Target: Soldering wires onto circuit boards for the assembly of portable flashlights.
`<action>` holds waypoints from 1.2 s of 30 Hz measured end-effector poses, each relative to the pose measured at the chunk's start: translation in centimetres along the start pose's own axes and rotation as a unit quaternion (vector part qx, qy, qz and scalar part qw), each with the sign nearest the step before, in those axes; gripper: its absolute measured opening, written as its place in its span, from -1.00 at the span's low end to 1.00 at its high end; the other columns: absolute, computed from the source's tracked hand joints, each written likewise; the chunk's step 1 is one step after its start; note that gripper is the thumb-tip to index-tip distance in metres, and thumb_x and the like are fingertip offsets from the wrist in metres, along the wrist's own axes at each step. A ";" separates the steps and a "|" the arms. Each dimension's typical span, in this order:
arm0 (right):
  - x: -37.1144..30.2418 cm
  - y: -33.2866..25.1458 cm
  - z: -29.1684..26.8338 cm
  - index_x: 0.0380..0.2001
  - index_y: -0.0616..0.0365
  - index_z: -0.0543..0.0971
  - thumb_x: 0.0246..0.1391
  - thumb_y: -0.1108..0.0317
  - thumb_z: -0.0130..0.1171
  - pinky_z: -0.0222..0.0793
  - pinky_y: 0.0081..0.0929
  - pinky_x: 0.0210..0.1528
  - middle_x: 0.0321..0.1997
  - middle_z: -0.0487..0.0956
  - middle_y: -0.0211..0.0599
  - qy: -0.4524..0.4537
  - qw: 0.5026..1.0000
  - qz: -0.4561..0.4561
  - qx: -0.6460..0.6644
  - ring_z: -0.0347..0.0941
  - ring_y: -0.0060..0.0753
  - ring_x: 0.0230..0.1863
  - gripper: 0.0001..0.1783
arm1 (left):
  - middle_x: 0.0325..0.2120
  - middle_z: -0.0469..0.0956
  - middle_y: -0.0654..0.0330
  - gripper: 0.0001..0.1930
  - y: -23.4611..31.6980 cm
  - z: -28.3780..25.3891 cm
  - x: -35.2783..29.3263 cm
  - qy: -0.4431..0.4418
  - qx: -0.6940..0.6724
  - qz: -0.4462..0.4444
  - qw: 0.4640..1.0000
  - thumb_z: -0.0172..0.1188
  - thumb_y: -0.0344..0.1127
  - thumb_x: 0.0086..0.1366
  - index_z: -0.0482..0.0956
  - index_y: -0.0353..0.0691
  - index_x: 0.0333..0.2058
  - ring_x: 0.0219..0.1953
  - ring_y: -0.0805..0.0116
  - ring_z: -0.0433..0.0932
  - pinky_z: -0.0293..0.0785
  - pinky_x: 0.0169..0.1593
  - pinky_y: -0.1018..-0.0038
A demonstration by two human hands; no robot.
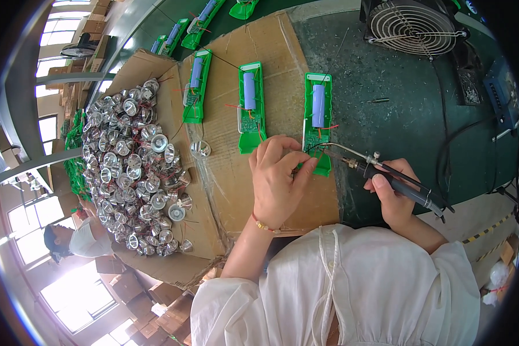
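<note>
My left hand [278,176] has its thumb and fingertips pinched together at the lower end of an open green plastic housing [328,101]; what lies between them is too small to make out. My right hand [395,199] grips a soldering iron [401,187] with a thin curved metal tube along it. The iron's tip points left at the small circuit board [313,140] inside the housing. Above that board a purple cylindrical battery [318,106] lies in the housing, and a short red wire sticks out beside it.
Similar green housings with batteries [249,91] stand to the left on a cardboard sheet [282,52]. A carton [207,236] holds many silvery reflector cups [121,167]. A fan with a wire guard [412,29] sits at the far right; a black cable [441,115] hangs near it. Another person [81,237] is at far left.
</note>
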State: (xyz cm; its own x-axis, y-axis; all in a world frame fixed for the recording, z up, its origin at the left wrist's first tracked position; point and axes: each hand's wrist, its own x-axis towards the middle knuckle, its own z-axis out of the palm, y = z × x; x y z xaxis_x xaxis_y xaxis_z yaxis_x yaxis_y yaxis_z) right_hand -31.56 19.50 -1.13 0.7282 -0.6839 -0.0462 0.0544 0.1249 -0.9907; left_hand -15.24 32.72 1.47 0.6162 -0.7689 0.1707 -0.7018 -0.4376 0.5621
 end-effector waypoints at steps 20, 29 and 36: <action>0.2 0.1 -0.6 -0.37 0.30 0.34 -0.02 0.39 0.08 0.33 -0.65 -0.51 -0.53 0.48 -0.20 0.026 0.999 -0.038 0.023 0.41 -0.56 -0.56 -0.79 | -0.43 0.43 0.28 -0.93 -0.4 0.0 0.0 0.003 -0.007 0.006 1.000 0.25 -0.38 -0.10 0.53 -0.18 -0.60 -0.26 0.29 0.38 0.20 -0.16 0.35; 1.8 0.4 -3.1 -0.37 0.29 0.34 -0.03 0.39 0.08 0.33 -0.66 -0.51 -0.51 0.48 -0.21 0.085 0.994 -0.061 0.022 0.41 -0.55 -0.57 -0.79 | -0.51 0.41 0.26 -0.67 1.5 0.0 2.6 -0.032 0.198 0.086 0.976 0.25 0.01 -0.17 0.49 -0.10 -0.54 -0.27 0.34 0.38 0.08 -0.01 0.17; 2.0 0.5 -2.1 -0.38 0.29 0.35 -0.03 0.37 0.11 0.33 -0.66 -0.51 -0.58 0.47 -0.26 0.088 0.995 -0.016 0.036 0.42 -0.55 -0.56 -0.77 | -0.17 0.39 0.12 -0.42 -0.4 0.3 20.8 0.050 0.218 0.007 0.975 0.16 0.14 -0.05 0.37 -0.12 -0.14 -0.09 0.21 0.35 0.18 -0.06 0.17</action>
State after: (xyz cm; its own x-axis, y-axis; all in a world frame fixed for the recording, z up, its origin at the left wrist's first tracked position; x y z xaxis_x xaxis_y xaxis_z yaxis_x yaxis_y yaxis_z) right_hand -31.52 16.68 -1.96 0.5955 -0.8022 -0.0434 0.1291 0.1489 -0.9804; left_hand -2.30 16.73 4.54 0.6216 -0.7366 0.2664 -0.7824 -0.6005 0.1650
